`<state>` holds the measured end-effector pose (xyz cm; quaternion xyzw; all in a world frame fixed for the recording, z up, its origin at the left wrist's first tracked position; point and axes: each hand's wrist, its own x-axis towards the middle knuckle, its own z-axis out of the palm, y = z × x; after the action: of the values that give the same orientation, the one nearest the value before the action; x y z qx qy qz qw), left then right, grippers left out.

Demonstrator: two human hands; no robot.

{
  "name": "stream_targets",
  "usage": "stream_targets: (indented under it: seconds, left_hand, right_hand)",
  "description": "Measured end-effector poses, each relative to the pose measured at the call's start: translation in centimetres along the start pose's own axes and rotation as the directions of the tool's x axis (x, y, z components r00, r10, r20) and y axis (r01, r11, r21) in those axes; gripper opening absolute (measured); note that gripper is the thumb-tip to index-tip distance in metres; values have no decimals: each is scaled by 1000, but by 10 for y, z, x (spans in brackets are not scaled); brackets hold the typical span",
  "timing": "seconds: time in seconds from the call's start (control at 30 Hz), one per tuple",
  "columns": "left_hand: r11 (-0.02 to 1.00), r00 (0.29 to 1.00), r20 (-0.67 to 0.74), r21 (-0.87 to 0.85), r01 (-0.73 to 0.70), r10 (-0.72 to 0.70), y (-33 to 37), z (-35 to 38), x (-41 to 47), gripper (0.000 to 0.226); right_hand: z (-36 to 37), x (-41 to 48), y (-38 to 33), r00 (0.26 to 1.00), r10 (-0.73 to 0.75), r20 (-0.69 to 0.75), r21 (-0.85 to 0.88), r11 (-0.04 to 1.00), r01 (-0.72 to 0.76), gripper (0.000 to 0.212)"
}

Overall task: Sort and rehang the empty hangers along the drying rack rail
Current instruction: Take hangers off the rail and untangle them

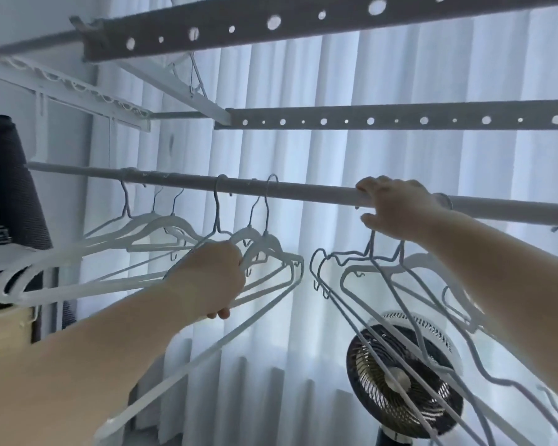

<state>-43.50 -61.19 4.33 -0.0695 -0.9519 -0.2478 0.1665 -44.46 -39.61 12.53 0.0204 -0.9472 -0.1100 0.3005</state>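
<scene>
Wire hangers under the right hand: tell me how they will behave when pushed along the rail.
Probably light and springy: the wire hangers are thin, bent rod. Likely to swing and tangle, since several overlap. Their hooks should slide easily on the smooth round rail.

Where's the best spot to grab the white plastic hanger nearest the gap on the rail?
Probably the white plastic hanger by its neck, just under the metal hook, coming from below: the hook merely loops over the grey round rail, so it lifts off.
</scene>
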Motion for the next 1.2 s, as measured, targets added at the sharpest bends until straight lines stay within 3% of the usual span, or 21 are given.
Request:
stream_targets:
  seconds: [0.17,0.5,0.63,0.7,0.8,0.93,1.1,1.2]
  left_hand:
    - [998,998,-65,58,-11,15,25,2,19,27]
    - [996,997,69,85,18,-24,57,29,31,22]
    - [1000,994,109,21,-21,18,58,31,29,19]
    - [997,990,128,49,-66,59,58,25,28,28]
    - [983,994,30,150,-108,105,51,12,28,47]
    - [972,971,-201,219,-83,128,24,-5,26,42]
    - [969,1000,-4,244,24,-24,-15,-7,27,51]
    - [997,991,125,64,49,-56,-32,-3,30,32]
  right_hand:
    - [1,1,7,999,-52,-16,-18,998,52,40]
    - [2,-2,7,995,-74,-61,-85,994,69,39]
    - [4,-1,6,998,-47,-45,-85,995,44,41]
    - [3,-2,7,998,-32,-46,-59,998,29,44]
    - [1,-3,0,996,-26,-90,21,999,28,54]
    - [-2,2,-24,982,-110,-156,72,990,122,55]
    - [1,24,-59,979,-145,-145,78,984,158,51]
    - [7,32,-67,990,-108,-87,95,989,116,42]
